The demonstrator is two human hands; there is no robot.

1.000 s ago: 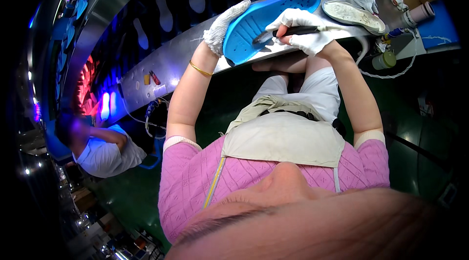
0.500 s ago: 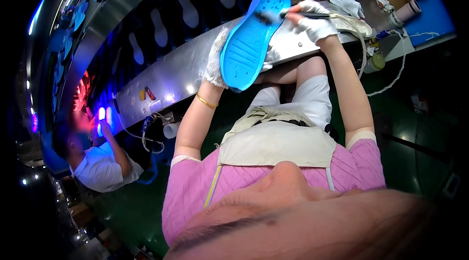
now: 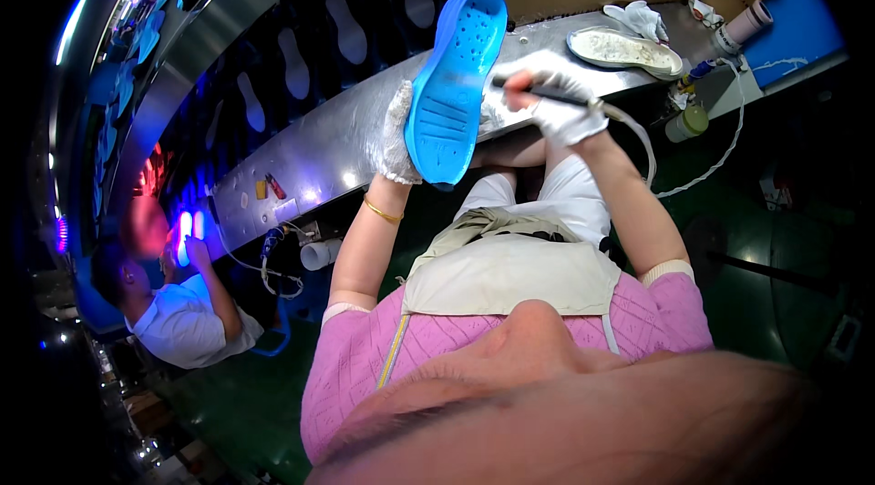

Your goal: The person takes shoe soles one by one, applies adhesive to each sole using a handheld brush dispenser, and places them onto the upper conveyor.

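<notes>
A bright blue shoe sole (image 3: 444,111) is held up over the bench edge, its inner side facing me, with small holes at the far end and ridges toward the near end. My left hand (image 3: 397,137), in a white glove, is closed on its left edge; the fingers behind it are hidden. In my right hand (image 3: 563,100), gloved with bare fingertips, is a thin dark-handled brush (image 3: 552,95), with a pale hose (image 3: 640,134) trailing from its back end. The blurred brush tip lies near the sole's right edge; I cannot tell whether it touches.
A metal bench (image 3: 319,157) curves along a dark conveyor carrying flat sole shapes (image 3: 346,25). On its right lie a white insole-shaped piece (image 3: 624,49), a crumpled cloth (image 3: 638,20) and a pink cylinder (image 3: 749,25). A co-worker (image 3: 187,316) sits at the left by glowing lights.
The sole has shifted left and turned more upright. My right hand with the brush has moved down and nearer; the brush has gone from the holed end to the sole's middle right edge.
</notes>
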